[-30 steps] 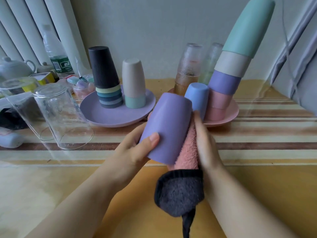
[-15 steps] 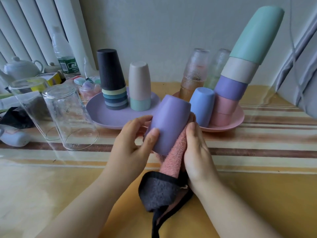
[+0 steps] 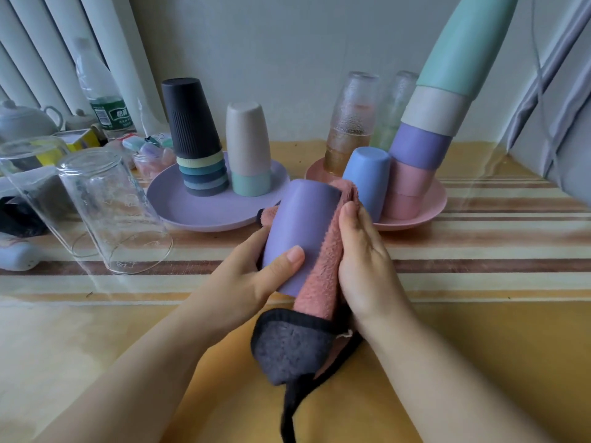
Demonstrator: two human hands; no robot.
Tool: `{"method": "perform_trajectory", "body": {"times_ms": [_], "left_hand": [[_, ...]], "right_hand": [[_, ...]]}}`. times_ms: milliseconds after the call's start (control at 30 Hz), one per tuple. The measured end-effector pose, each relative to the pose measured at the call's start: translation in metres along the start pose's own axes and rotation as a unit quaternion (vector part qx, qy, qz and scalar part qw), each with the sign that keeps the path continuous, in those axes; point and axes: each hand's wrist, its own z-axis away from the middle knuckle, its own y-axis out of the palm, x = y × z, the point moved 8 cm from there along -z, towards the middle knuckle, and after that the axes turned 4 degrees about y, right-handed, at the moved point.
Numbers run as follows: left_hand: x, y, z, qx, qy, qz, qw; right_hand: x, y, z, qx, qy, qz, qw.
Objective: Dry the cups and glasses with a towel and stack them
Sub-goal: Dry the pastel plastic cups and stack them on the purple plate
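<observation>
Left hand (image 3: 256,279) grips purple cup (image 3: 300,233); right hand (image 3: 361,260) presses pink towel (image 3: 323,266) against it. Cup likely light, stiff, slippery when wet: hold mid-wall.

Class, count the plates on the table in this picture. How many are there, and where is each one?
2. A purple plate sits left of centre under two cup stacks; a pink plate sits right of it under the tall stack. None seems hidden.

Soft dim daylight, faint shadows, wide-angle edge distortion
</observation>
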Motion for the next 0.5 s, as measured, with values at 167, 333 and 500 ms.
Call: {"method": "perform_trajectory", "body": {"times_ms": [167, 333, 500], "left_hand": [[0.002, 0.007, 0.005, 0.039, -0.022, 0.14, 0.989], [0.005, -0.011, -0.001, -0.01, -0.002, 0.171, 0.985], [0.003, -0.038, -0.004, -0.117, 0.005, 0.053, 0.992]], "right_hand": [[-0.006, 0.004, -0.003, 0.044, 0.089, -0.122, 0.988], [-0.027, 0.02, 0.008, 0.061, 0.147, -0.082, 0.984], [-0.033, 0.023, 0.007, 0.048, 0.153, -0.033, 0.987]]}}
